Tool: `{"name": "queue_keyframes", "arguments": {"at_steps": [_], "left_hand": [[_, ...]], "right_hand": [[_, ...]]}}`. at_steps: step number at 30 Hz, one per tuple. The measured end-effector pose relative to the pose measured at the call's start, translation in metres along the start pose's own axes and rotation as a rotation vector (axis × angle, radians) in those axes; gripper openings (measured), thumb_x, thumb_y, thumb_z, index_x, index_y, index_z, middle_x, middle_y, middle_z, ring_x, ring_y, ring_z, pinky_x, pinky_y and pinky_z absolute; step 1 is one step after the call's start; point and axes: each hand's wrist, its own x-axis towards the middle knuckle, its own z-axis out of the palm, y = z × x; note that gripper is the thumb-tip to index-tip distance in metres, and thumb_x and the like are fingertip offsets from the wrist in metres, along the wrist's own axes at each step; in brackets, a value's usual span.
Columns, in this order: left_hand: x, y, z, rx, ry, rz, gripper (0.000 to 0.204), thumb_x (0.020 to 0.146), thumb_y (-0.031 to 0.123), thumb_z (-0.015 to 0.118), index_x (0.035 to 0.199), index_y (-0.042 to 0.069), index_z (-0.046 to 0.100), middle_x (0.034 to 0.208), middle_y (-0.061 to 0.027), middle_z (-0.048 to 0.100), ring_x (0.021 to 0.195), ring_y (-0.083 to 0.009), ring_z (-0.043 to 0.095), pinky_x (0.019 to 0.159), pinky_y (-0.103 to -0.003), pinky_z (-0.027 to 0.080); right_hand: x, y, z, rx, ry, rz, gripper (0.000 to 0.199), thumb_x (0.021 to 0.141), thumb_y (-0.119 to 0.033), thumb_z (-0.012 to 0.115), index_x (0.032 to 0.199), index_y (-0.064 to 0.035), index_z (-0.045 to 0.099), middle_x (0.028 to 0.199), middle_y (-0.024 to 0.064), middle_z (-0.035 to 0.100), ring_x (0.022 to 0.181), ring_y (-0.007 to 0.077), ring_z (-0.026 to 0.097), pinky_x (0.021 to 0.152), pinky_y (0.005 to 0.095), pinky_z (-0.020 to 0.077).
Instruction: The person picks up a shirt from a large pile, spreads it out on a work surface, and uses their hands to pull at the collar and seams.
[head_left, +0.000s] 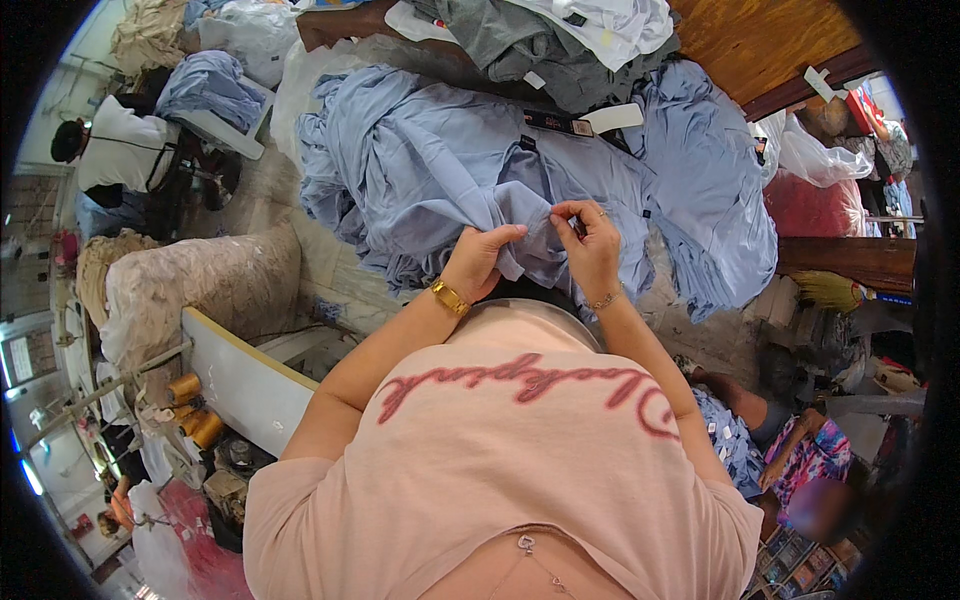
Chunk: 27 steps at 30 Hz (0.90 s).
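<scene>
A heap of light blue shirts (400, 150) lies spread in front of me, sleeves and hems hanging off its near side. My left hand (478, 258) is closed on a fold of one light blue shirt (520, 205), thumb on top, a gold watch on the wrist. Just to its right, my right hand (590, 240) pinches the edge of the same shirt between thumb and fingertips. Whether something small, such as a thread, is in that pinch is too fine to tell. A black hang tag (557, 122) rests on the pile beyond my hands.
Grey and white garments (560, 45) are heaped at the far side. A wrapped beige bundle (200, 275) stands left, beside a white tabletop (245, 380) and orange thread cones (195, 410). Co-workers sit at far left and lower right. A wooden panel (765, 45) stands at upper right.
</scene>
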Motion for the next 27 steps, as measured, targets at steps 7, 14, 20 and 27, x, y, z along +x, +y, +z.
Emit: {"name": "queue_keyframes", "arguments": {"at_steps": [7,14,20,27], "left_hand": [[0.004,-0.003,0.003,-0.050,-0.003,0.021,0.025,0.079,0.006,0.061,0.103,0.002,0.055,0.091,-0.0056,0.061,0.079,-0.0164,0.060,0.067,-0.029,0.049],[0.001,-0.001,0.003,-0.026,0.023,0.022,0.025,0.078,0.005,0.062,0.102,0.003,0.055,0.090,-0.0054,0.061,0.079,-0.0160,0.060,0.067,-0.029,0.049],[0.003,-0.001,-0.001,-0.060,0.019,0.011,0.028,0.077,0.001,0.061,0.104,0.003,0.053,0.092,-0.0055,0.059,0.082,-0.0164,0.059,0.069,-0.029,0.049],[0.005,0.004,-0.005,0.089,-0.043,0.001,0.036,0.073,-0.004,0.062,0.107,0.001,0.051,0.096,-0.0061,0.059,0.084,-0.0180,0.058,0.071,-0.030,0.049]], "right_hand": [[0.001,-0.004,0.002,0.035,-0.072,-0.022,0.011,0.077,-0.004,0.061,0.086,-0.0084,0.063,0.074,0.0049,0.054,0.059,0.0147,0.051,0.054,0.0244,0.0409],[0.000,0.006,0.006,0.072,-0.123,-0.070,0.011,0.078,-0.001,0.059,0.085,-0.0085,0.063,0.076,0.0049,0.052,0.059,0.0162,0.051,0.055,0.0259,0.0418],[0.003,0.001,0.001,0.023,-0.170,-0.081,0.011,0.076,0.002,0.058,0.083,-0.0072,0.060,0.075,0.0059,0.051,0.059,0.0177,0.051,0.055,0.0254,0.0418],[0.011,0.022,0.007,0.287,-0.056,0.146,0.005,0.077,-0.001,0.059,0.081,-0.0030,0.058,0.072,0.0037,0.056,0.059,0.0106,0.047,0.055,0.0231,0.0385]]}}
